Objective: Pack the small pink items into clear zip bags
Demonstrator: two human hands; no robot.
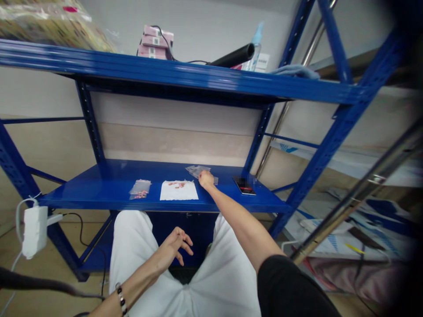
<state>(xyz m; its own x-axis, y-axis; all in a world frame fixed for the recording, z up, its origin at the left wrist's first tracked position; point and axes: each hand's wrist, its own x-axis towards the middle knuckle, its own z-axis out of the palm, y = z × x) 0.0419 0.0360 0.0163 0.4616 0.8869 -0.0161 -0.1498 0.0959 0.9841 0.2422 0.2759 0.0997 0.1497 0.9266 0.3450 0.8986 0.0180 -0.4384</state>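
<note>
Some clear plastic (195,170) lies to left and right of my curled right hand (206,178); whether it grips, I cannot tell.

Blue metal shelving (198,79), pale wall (205,22) behind, tan floor (56,308)

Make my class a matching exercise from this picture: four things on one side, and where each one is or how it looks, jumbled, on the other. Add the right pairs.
Things
1. left hand
2. right hand
3. white sheet
4. dark phone

Places and states
A. has small pieces lying on it
B. at the clear plastic bags
C. above the white trousers, fingers spread
D. on the blue shelf, farthest right of these four

Pairs: 1-C, 2-B, 3-A, 4-D
</note>
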